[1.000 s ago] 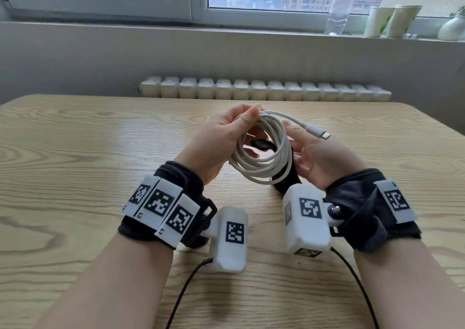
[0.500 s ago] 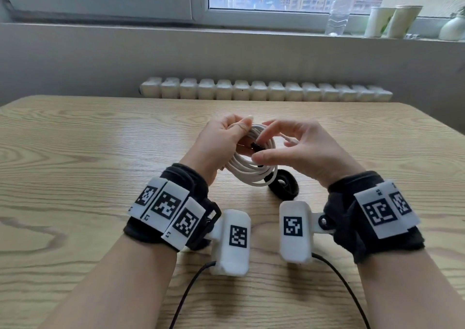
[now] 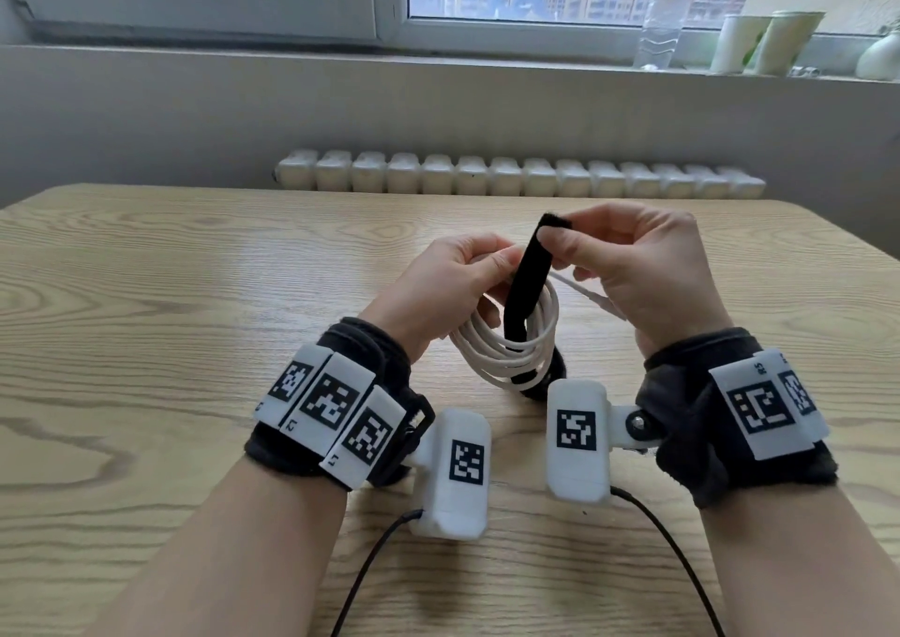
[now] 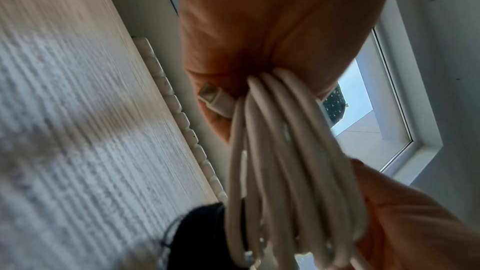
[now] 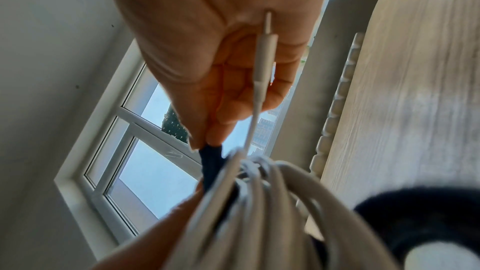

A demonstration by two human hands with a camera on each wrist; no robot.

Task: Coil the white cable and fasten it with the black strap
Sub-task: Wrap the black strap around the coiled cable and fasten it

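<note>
**Technician:** What are the right fingers [image 3: 596, 223] doing?

**Inspector:** The thumb and forefinger of the right hand [image 3: 647, 276] are pinching the upper end of the black strap [image 3: 528, 281], closing narrowly on it. The other fingers of that hand are curling loosely behind the pinch.

**Technician:** And the left fingers [image 3: 489, 266]?

**Inspector:** The left hand [image 3: 438, 290] is gripping the white cable [image 3: 506, 351]. Its fingers are curling round the bunched turns at the top of the coil. One connector [image 4: 214, 100] is lying against those fingers, just beside the turns.

**Technician:** Where is the strap running from the pinch?

**Inspector:** It is dropping from the right fingertips, passing through the opening of the coil and showing again under the lowest turns. Whether it is touching the counter [image 3: 195, 305] there cannot be told.

**Technician:** And the other cable end?

**Inspector:** It is leaving the coil toward the right palm. Its plug [image 5: 266, 48] is pointing along that palm, in front of the curled fingers.

**Technician:** What is lying beyond the hands?

**Inspector:** The coil is hanging between the two hands, over the counter. Farther from the fingers, a row of white blocks [image 3: 516, 181] is lining the counter's far edge. A clear bottle [image 3: 662, 22] and two pale cups [image 3: 767, 42] are standing on the window sill.
</note>
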